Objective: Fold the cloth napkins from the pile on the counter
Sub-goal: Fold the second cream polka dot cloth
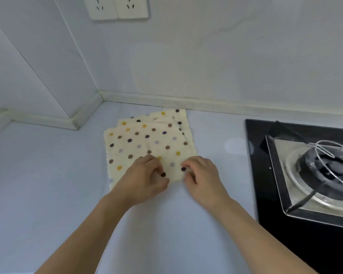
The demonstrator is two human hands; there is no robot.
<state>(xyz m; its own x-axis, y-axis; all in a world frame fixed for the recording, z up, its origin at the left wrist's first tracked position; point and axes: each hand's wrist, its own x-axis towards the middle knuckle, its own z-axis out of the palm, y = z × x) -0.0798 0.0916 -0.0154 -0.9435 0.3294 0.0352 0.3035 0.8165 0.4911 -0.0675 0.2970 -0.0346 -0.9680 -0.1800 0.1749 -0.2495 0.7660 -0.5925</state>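
The pile of cream napkins [147, 143] with coloured polka dots lies flat on the pale bench [48, 175], toward the far corner where the two walls meet, at about 12 o'clock from the person. Judging by the fanned, offset edges at the pile's far end, there are at least three napkins, perhaps four; the exact count cannot be told because the top napkin [145, 149] covers most of those beneath. All of them appear spread out at full size and none shows a crease, so the folding seems to be only starting, with every napkin left to do. The left hand [145, 180] has its fingers curled over the near edge of the top napkin at about 6 o'clock of the pile and looks to be pinching it, while the right hand [202, 178] pinches the same edge just beside, toward 5 o'clock, fingertips bent onto the cloth. Both hands therefore grasp the top napkin, probably to lift it off or to turn its near edge over for the first fold. Out at 3 o'clock, well apart from the pile, a black glass gas hob [265, 175] shows one burner [325, 171] with a wire pan support. At 12 o'clock, high on the wall, sit two white sockets [117, 6] side by side.
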